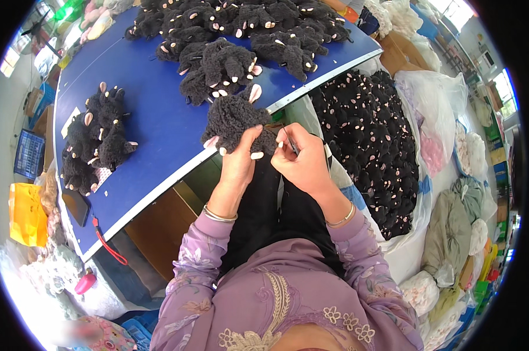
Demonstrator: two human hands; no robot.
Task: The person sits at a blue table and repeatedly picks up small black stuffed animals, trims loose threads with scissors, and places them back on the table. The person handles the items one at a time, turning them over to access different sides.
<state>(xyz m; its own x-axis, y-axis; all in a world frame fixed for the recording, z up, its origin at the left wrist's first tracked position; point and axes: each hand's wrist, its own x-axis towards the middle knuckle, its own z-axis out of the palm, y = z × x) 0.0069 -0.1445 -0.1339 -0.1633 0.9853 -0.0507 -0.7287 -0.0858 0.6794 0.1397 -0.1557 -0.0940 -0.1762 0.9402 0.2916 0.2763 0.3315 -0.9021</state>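
The blue bench [153, 126] spreads beyond and left of the left hand [239, 164]. Right of the right hand [301, 161], an open white-and-blue sack [353, 195] is full of pink-flecked black plush toys [367, 152]. The left hand grips a curly black plush toy [232, 119], its long axis slanting toward the right hand, its eared end pointing away leftward. The right hand narrowly pinches a slim dark tool [293, 145] beside it.
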